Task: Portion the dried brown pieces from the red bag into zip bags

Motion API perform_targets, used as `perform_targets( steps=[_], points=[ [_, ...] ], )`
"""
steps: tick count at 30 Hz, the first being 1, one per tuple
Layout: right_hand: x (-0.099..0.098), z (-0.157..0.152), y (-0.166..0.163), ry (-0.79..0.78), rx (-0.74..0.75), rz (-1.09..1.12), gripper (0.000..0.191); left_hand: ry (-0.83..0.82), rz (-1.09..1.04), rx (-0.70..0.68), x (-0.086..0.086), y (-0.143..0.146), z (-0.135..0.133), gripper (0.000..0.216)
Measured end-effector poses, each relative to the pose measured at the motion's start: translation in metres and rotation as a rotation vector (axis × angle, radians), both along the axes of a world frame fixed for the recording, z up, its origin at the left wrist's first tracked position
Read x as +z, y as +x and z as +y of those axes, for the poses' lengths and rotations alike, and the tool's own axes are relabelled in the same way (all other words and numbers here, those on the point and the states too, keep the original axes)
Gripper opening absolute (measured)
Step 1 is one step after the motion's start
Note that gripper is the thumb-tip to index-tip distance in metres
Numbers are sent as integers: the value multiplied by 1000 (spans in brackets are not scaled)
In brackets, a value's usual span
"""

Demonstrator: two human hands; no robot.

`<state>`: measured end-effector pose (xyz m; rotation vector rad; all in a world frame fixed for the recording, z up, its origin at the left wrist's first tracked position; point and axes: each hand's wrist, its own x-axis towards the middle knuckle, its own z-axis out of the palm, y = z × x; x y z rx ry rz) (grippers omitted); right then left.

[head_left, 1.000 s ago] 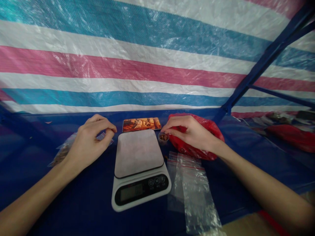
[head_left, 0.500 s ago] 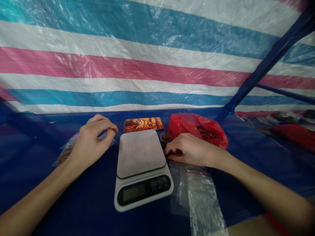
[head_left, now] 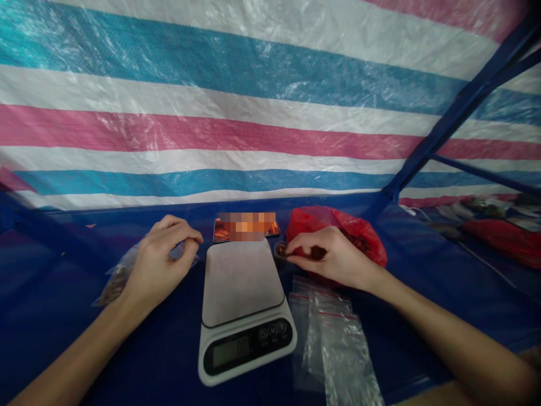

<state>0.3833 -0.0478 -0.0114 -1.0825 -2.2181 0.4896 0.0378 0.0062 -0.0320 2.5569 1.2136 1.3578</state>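
A white kitchen scale (head_left: 243,285) stands in front of me, its plate bare and its display lit. My left hand (head_left: 164,254) hovers left of it, thumb and forefinger pinched; whether anything is between them I cannot make out. Behind that wrist lies a clear bag with brown contents (head_left: 113,285). At the scale's right back corner, my right hand (head_left: 329,256) has its thumb and forefinger closed at the rim of a small clear cup (head_left: 279,250) with brown bits in it. A red plastic bag (head_left: 308,219) holding dark reddish-brown pieces sits behind this hand, partly covered by it.
Several clear zip bags (head_left: 344,344) overlap right of the scale. A phone (head_left: 273,228) with its screen lit lies behind the scale. Striped sheeting (head_left: 253,141) and a blue frame bar (head_left: 448,113) rise behind the blue table surface (head_left: 139,349). Another red bag (head_left: 502,239) lies far right.
My right hand has moved from beside the scale's edge up to the small cup, uncovering the tops of the zip bags. My left hand keeps its pinch. The view has tilted slightly upward.
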Motion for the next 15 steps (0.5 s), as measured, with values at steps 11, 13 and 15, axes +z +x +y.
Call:
perform_targets(
  steps=[11, 13, 15],
  points=[
    [0, 9, 12, 226, -288, 36, 20, 17, -20, -11, 0, -3, 0, 17],
    [15, 15, 38, 211, -452, 4, 17, 33, -26, -4, 3, -5, -1, 17],
    [25, 23, 69, 42, -436, -184, 10, 47, -21, 3, 5, -6, -1, 18]
  ],
)
